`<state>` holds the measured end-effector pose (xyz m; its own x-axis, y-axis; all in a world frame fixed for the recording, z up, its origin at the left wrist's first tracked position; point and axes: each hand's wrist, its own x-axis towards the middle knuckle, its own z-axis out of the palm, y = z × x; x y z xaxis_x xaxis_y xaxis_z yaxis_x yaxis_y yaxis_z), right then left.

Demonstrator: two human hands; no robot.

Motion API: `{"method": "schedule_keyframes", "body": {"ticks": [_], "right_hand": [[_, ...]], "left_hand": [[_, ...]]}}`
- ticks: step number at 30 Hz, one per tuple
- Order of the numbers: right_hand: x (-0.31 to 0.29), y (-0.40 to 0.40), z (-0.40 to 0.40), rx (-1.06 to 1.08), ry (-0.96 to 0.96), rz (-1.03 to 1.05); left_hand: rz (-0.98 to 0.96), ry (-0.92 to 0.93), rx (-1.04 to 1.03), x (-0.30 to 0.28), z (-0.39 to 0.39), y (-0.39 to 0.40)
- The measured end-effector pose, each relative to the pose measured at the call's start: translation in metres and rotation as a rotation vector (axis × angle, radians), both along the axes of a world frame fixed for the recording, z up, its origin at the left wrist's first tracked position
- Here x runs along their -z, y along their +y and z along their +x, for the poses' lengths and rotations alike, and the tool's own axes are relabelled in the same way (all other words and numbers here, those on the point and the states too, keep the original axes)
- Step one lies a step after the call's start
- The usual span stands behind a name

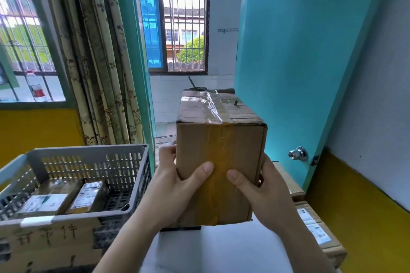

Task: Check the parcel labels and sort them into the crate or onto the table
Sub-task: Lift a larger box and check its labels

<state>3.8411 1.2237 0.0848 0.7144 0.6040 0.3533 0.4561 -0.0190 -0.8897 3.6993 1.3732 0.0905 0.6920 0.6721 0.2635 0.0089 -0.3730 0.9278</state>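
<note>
Here both hands, left hand (pixel 175 186) and right hand (pixel 264 190), have their fingers (pixel 203 169) clamped round the parcel (pixel 219 155) right of the crate (pixel 88 162); no label faces up, so it probably wants turning, held firmly.

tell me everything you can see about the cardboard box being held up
The cardboard box is a plain brown corrugated carton, taller than wide as held, sealed with clear glossy tape along its top and down the facing side. Its edges look worn and creased. No label shows on the visible faces. It is lifted above the white table, the left hand and right hand gripping its lower sides, thumbs on the front.
</note>
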Motion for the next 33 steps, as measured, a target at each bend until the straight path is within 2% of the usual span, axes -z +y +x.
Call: {"method": "schedule_keyframes", "body": {"ticks": [2, 7, 11, 13, 18, 23, 28, 33], "right_hand": [[0.003, -0.001, 0.001, 0.012, -0.022, -0.007], [-0.002, -0.004, 0.003, -0.043, -0.011, -0.017], [-0.01, -0.007, 0.006, 0.044, 0.012, -0.039], [-0.013, -0.007, 0.002, 0.078, -0.03, -0.066], [-0.016, -0.005, -0.016, 0.125, 0.01, -0.077], [-0.02, -0.004, -0.035, 0.109, 0.053, 0.0], [-0.017, 0.0, -0.062, 0.018, 0.137, 0.042], [-0.019, 0.004, -0.081, 0.025, 0.201, 0.038]], "left_hand": [[0.044, 0.015, -0.085, 0.001, 0.005, -0.005], [0.086, -0.027, -0.152, 0.013, 0.005, -0.011], [0.07, -0.032, -0.076, 0.021, 0.0, -0.014], [0.09, -0.039, -0.044, 0.023, -0.003, -0.013], [0.16, -0.066, -0.005, 0.026, -0.014, -0.01], [0.011, -0.074, 0.033, 0.014, -0.035, -0.011], [-0.037, -0.022, -0.086, -0.008, -0.05, -0.004], [-0.115, -0.103, 0.074, -0.011, -0.066, 0.0]]}}
